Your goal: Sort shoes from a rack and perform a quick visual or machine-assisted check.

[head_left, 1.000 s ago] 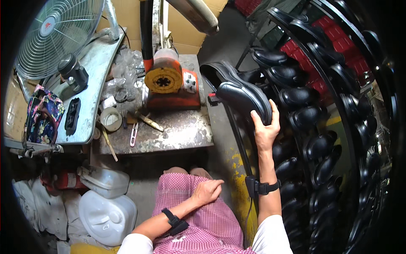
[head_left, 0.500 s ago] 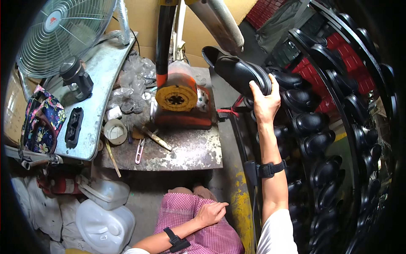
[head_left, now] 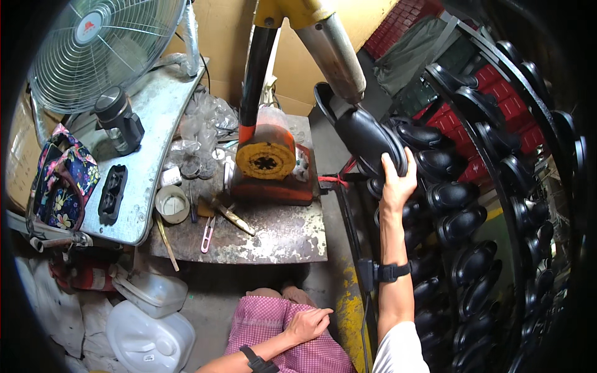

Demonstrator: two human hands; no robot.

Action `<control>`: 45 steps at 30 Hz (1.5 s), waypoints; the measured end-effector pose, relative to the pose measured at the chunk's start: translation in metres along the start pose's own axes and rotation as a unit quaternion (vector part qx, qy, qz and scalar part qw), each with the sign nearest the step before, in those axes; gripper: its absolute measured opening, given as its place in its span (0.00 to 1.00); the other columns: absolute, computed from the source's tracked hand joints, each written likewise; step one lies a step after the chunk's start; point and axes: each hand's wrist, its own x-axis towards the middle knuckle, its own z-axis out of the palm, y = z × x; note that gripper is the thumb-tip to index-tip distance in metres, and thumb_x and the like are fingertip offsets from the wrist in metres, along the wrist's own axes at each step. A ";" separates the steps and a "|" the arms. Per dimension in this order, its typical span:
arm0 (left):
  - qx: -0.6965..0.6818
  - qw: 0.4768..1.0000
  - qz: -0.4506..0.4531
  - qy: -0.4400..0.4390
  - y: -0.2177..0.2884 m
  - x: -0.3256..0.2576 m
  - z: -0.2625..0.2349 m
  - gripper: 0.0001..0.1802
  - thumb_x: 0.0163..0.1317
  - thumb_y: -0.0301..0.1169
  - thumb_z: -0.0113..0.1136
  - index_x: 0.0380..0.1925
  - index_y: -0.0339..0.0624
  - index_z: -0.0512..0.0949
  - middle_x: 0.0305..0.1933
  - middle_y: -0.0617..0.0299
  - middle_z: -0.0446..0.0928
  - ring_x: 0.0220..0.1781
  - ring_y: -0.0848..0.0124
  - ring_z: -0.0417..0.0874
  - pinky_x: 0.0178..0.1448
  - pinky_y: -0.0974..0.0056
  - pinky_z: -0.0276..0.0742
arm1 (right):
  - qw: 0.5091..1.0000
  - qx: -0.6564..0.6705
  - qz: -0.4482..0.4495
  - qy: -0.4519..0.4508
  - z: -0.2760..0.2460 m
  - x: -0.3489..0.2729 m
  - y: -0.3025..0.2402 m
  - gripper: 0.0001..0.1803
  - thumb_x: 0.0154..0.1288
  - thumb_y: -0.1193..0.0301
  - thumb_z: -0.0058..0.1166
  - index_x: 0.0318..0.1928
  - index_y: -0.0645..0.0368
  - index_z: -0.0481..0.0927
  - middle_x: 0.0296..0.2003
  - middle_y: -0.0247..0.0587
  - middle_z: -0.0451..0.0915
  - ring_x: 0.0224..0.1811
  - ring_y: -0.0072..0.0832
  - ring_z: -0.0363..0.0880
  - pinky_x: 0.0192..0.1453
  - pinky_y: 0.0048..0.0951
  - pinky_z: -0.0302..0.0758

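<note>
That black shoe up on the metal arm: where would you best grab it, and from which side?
Probably at the sole's rim near the lower end, from below. The black shoe sits sole-out on the slanting metal arm, whose post fills its upper opening. The right hand already grips that lower edge; the left hand rests on the lap.

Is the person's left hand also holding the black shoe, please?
No, the left hand rests on the checked-cloth lap; only the right hand grips the black shoe.

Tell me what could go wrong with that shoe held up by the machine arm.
The right hand grips the black shoe only at its lower edge, so it might slip. The shoe touches the metal arm, so fingers could get pinched there. Rack shoes hang close by and could be knocked.
</note>
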 end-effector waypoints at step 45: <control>-0.001 1.000 -0.023 -0.010 0.000 0.001 -0.004 0.08 0.53 0.27 0.57 0.33 0.37 0.79 0.25 0.55 0.79 0.26 0.63 0.82 0.30 0.64 0.77 | 0.748 0.405 0.524 0.032 0.006 -0.006 -0.005 0.21 0.60 0.59 0.55 0.42 0.66 0.74 0.36 0.55 0.79 0.37 0.52 0.80 0.29 0.31 0.83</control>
